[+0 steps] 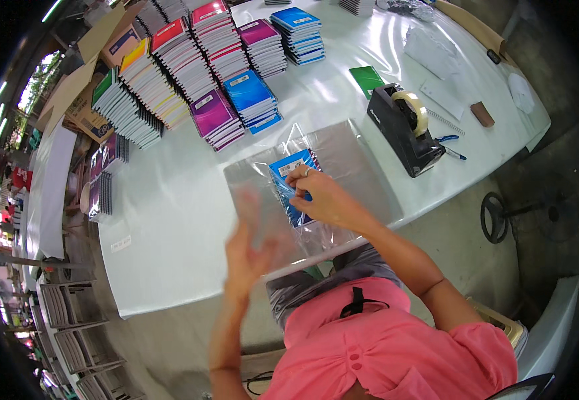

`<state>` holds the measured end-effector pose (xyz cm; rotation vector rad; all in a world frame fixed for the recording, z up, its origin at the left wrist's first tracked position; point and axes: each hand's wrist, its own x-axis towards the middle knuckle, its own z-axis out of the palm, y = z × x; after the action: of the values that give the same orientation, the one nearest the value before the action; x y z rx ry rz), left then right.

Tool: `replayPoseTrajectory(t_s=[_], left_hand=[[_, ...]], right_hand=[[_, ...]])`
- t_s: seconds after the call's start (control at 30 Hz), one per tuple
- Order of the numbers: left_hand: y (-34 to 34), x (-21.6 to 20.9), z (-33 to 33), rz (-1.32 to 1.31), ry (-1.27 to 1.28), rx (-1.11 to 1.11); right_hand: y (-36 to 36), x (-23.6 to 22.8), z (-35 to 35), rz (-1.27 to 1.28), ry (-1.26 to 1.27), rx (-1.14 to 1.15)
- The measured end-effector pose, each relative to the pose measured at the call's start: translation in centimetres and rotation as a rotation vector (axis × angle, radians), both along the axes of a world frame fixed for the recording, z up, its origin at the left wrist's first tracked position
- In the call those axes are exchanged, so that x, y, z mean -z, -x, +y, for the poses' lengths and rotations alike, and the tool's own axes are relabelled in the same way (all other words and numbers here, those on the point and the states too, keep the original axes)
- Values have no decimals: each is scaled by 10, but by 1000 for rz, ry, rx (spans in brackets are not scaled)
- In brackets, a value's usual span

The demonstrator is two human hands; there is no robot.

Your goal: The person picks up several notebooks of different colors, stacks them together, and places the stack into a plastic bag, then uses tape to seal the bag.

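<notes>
Touching the upper face of the blue notebook (pixel 285 188), the right grip (pixel 323 198) is held half curled, thumb and fingertips drawn close together; whether any film is pinched between them cannot be told. The left grip (pixel 249 250) is blurred, its fingers spread, just left of the notebook, and nothing is seen to be held in it. Beneath the right grip, the notebook is covered by glossy clear film, with a pale label near its far edge. Under it, clear plastic sheets (pixel 363 160) are spread on the shiny white worktop (pixel 163 247). To the right of the grips, a black tape dispenser (pixel 399 137) is set, with a green notebook (pixel 365 78) just beyond; pens (pixel 455 153) and a brown block (pixel 482 114) are placed farther right. Beyond the grips to the left, notebook stacks (pixel 213 117) are ranged in several colours. Farther out that way, cardboard boxes (pixel 88 113) and lit ceiling tubes (pixel 1 115) are seen, and grey floor (pixel 163 340) is shown nearer than the worktop's edge.
</notes>
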<state>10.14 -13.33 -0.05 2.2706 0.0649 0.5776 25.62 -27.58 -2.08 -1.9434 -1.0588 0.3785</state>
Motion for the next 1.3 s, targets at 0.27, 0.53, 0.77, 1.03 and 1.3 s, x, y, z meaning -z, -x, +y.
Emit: replayPoseTrajectory(t_s=[0.27, 0.53, 0.77, 1.03, 1.3], left_hand=[[-143, -15, 99, -26, -1236, 391], [-136, -31, 47, 108, -1035, 635], [-135, -11, 58, -54, -1002, 591], [-131, 10, 58, -127, -893, 464], [-135, 17, 51, -125, -834, 439]], right_hand=[[-3, -3, 5, 38, -82, -116], [-8, -15, -8, 47, -48, -120], [-18, -13, -23, -105, -136, -278], [-41, -6, -51, -464, 40, -347], [-46, -5, -45, -399, 33, -388]])
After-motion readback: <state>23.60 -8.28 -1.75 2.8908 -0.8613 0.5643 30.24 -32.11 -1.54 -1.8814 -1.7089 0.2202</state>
